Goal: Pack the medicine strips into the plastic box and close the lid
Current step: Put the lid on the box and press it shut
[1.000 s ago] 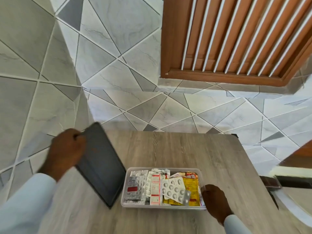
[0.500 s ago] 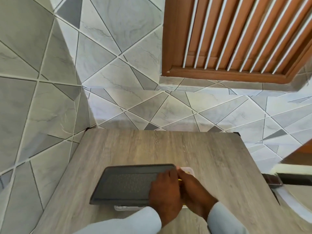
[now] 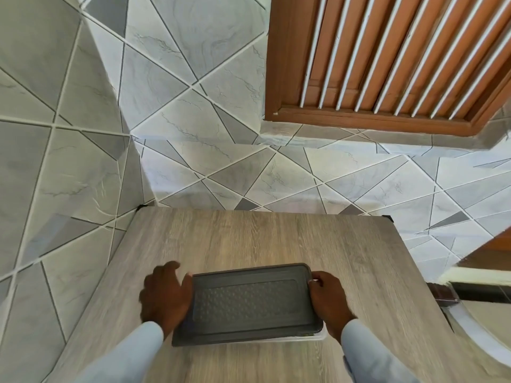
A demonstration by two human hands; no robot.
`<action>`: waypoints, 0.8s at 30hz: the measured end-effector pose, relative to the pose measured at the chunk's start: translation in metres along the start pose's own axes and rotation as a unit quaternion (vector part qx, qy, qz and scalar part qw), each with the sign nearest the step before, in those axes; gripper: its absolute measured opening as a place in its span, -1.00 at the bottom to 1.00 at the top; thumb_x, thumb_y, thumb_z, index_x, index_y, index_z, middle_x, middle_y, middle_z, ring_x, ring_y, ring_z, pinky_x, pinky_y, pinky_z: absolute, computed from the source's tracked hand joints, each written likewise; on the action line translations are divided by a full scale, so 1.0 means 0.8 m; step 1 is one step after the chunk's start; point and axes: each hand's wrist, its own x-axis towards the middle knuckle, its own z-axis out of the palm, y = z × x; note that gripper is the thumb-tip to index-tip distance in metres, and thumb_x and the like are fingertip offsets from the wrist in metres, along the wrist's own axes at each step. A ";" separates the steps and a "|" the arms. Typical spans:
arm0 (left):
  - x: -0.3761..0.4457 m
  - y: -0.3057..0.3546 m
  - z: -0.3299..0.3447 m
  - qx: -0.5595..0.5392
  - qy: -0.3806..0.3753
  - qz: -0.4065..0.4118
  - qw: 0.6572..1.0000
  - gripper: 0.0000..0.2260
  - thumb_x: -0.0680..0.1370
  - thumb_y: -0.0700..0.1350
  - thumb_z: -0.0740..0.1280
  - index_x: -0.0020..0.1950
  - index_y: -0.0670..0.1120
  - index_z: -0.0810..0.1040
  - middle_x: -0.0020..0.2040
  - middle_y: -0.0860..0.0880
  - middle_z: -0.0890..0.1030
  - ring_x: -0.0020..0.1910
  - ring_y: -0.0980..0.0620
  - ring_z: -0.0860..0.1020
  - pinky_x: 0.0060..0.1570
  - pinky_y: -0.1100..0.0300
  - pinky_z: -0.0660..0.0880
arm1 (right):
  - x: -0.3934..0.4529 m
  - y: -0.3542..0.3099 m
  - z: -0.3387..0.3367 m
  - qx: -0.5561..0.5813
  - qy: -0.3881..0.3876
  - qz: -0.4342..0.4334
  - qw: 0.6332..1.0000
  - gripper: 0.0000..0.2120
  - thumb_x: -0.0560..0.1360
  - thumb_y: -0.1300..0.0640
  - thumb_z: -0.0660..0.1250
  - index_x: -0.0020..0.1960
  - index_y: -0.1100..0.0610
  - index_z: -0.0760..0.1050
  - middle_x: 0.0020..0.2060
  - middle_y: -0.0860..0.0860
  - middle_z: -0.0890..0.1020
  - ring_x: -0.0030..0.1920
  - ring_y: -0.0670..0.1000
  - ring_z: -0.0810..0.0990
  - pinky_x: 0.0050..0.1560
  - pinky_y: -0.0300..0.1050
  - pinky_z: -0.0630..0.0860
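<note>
A dark grey lid [image 3: 249, 302] with a dotted centre panel lies flat over the clear plastic box [image 3: 315, 338], of which only a thin pale rim shows at the near right edge. The medicine strips are hidden under the lid. My left hand [image 3: 166, 295] clasps the lid's left end, fingers curled over the far left corner. My right hand [image 3: 327, 302] grips the right end, thumb on the far right corner. Both sit on the wooden table [image 3: 249, 239], close to me.
Grey tiled walls [image 3: 83, 134] stand behind and left of the table. A brown louvred window frame [image 3: 387, 64] is up at the right. A dark object [image 3: 442, 295] lies beyond the table's right edge.
My left hand swung the lid from standing at the left down over the box, covering the strips. Both hands then spread from the lid's right part to its two ends.
</note>
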 end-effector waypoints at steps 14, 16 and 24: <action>-0.046 0.007 0.048 -0.222 -0.079 -0.082 0.968 -0.64 0.63 -0.21 0.04 0.44 -0.07 0.28 0.16 -0.15 0.54 -0.02 -0.03 0.48 0.03 0.11 0.42 | 0.001 0.056 0.021 -0.127 0.122 -0.059 0.983 -0.76 0.60 0.23 0.12 0.15 0.26 0.52 -0.03 0.13 0.49 -0.12 0.09 0.50 -0.03 -0.03 0.49; -0.043 0.001 0.052 -0.210 -0.078 -0.073 0.972 -0.62 0.63 -0.23 0.05 0.45 -0.08 0.28 0.19 -0.16 0.53 0.02 -0.06 0.50 0.09 0.07 0.46 | 0.001 0.058 0.024 -0.140 0.127 -0.060 0.980 -0.75 0.60 0.24 0.11 0.14 0.27 0.51 -0.08 0.08 0.45 -0.11 0.09 0.49 -0.02 -0.01 0.49; -0.037 0.001 0.073 0.075 -0.004 0.239 0.968 -0.50 0.57 0.06 0.03 0.46 -0.12 0.31 0.46 -0.14 0.34 0.46 -0.13 0.29 0.44 -0.04 0.13 | 0.000 0.066 0.030 -0.334 0.124 -0.195 0.914 -0.46 0.58 -0.08 -0.04 0.44 0.19 0.31 0.40 0.15 0.42 0.40 0.20 0.36 0.35 0.18 0.32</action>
